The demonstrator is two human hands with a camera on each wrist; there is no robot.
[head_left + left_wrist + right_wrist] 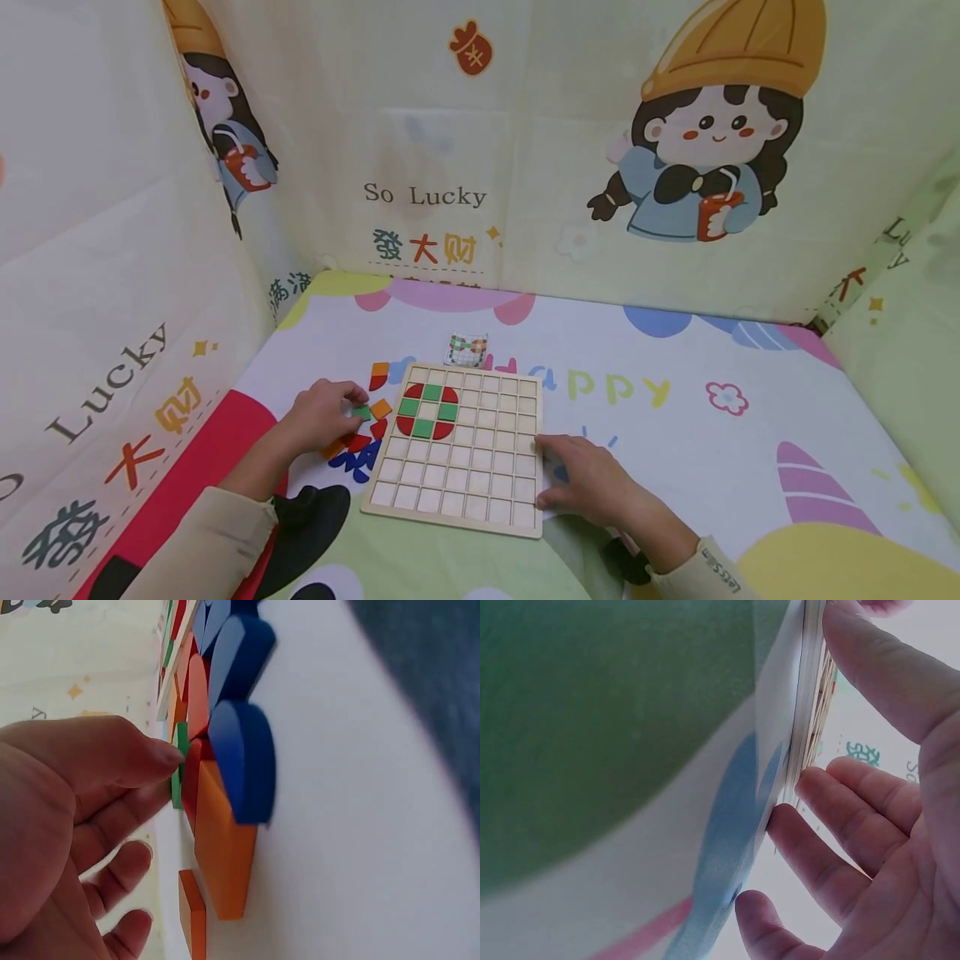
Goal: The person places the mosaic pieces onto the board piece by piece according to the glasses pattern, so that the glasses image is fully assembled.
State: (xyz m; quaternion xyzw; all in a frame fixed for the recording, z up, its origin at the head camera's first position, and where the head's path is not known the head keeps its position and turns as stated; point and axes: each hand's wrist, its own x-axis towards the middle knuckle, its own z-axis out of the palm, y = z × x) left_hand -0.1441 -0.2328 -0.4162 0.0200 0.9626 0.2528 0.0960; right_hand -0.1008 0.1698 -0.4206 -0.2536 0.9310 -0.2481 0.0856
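Observation:
Between thumb and fingertips, my left hand (322, 414) pinches a green square tile (362, 412) over the loose pieces left of the board. In the left wrist view the green tile (179, 791) stands edge-on beside red pieces. A square wooden grid board (476, 479) lies in the middle; its upper left cells carry a ring of green squares and red rounded corner pieces around a bare cell. At the board's right edge, my right hand (588, 479) touches the rim with thumb and fingertips, fingers loosely spread. The right wrist view shows those fingertips (810, 780) against the board's side.
Left of the board lie an orange square (381, 408), red pieces (357, 443) and a cluster of blue petal-shaped pieces (360, 461). Another orange-and-red pair (378, 375) lies farther back. A small pattern card (467, 350) sits behind the board. Printed cloth walls (525, 150) enclose the table.

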